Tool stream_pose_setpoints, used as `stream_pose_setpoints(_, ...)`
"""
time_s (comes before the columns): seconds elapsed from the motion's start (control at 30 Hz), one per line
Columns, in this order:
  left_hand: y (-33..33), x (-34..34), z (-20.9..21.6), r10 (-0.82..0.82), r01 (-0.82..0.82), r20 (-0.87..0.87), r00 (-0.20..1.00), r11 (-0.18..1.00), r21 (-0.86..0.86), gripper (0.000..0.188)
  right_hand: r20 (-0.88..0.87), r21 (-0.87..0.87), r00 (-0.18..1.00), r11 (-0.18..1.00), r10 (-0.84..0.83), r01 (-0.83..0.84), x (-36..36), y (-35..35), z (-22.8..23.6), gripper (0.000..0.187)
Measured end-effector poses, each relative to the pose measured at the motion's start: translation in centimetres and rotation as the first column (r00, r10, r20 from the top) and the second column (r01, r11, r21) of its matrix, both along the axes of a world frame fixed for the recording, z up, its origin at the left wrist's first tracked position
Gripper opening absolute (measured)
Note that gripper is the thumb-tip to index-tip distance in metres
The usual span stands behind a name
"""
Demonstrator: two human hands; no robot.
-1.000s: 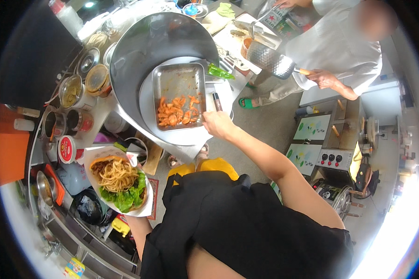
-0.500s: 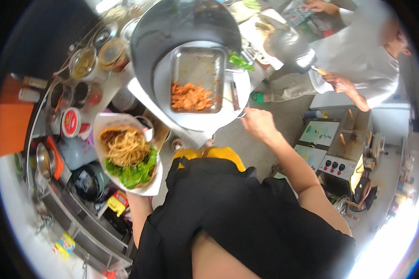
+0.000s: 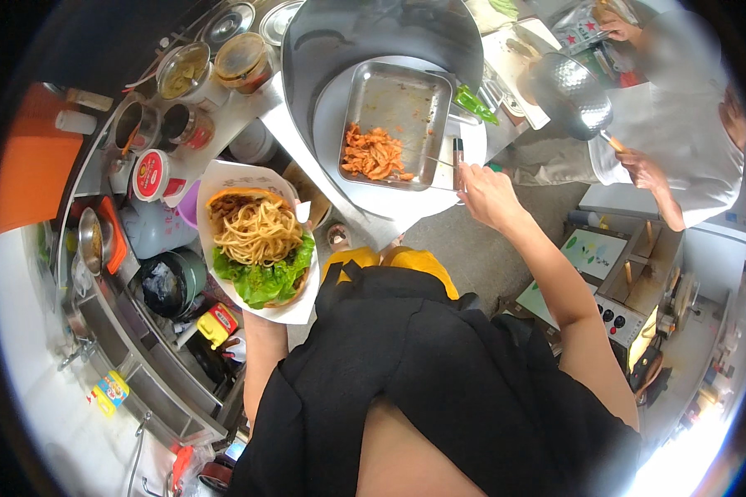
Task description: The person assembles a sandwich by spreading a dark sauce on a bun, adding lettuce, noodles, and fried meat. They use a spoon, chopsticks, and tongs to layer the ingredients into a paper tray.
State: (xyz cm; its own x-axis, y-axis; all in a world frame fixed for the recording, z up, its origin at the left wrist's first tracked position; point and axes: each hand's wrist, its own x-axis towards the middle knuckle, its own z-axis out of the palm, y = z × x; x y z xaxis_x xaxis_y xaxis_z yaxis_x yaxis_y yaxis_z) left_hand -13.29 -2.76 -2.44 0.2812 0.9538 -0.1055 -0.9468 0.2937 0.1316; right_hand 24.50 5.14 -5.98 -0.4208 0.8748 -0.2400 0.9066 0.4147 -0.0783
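My left hand (image 3: 265,323), mostly hidden beneath a white paper sleeve (image 3: 224,182), holds up a filled bun (image 3: 297,290). Noodles (image 3: 257,236), dark shreds and green lettuce (image 3: 261,283) show in its opening. With fingers closed, my right hand (image 3: 491,195) grips thin metal tongs (image 3: 439,187) at the right edge of a steel tray (image 3: 406,87). Their two slim prongs reach over the rim, apart, near a heap of orange-red cooked strips (image 3: 375,154) at the tray's lower left. A dark, slender handle (image 3: 458,153) lies beside the tray.
The tray stands on a round white surface (image 3: 327,157) inside a tall curved grey guard (image 3: 373,33). Tubs and jars (image 3: 185,74) line the left counter. A person (image 3: 663,149) at the right holds a dimpled round pan (image 3: 572,95). A controlled cooking unit (image 3: 622,311) stands lower right.
The view has shifted, so most things sit further right. My right hand has come closer to the tray, with the tong prongs now over its rim. The bun stays in my left hand.
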Motion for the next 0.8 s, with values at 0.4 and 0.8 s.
stream_pose_setpoints(0.4,0.4,2.4,-0.9,0.048,-0.108,-0.188,0.981,0.939,-0.326,0.068,-0.183,0.021,0.981,0.998,0.065,-0.063,-0.8,1.4,-5.9,0.015)
stream_pose_setpoints(0.8,5.5,8.9,-6.7,-0.252,0.251,0.108,0.962,0.968,0.027,0.067,-0.366,0.092,0.926,0.986,-0.094,0.137,1.2,-0.8,-1.9,0.016)
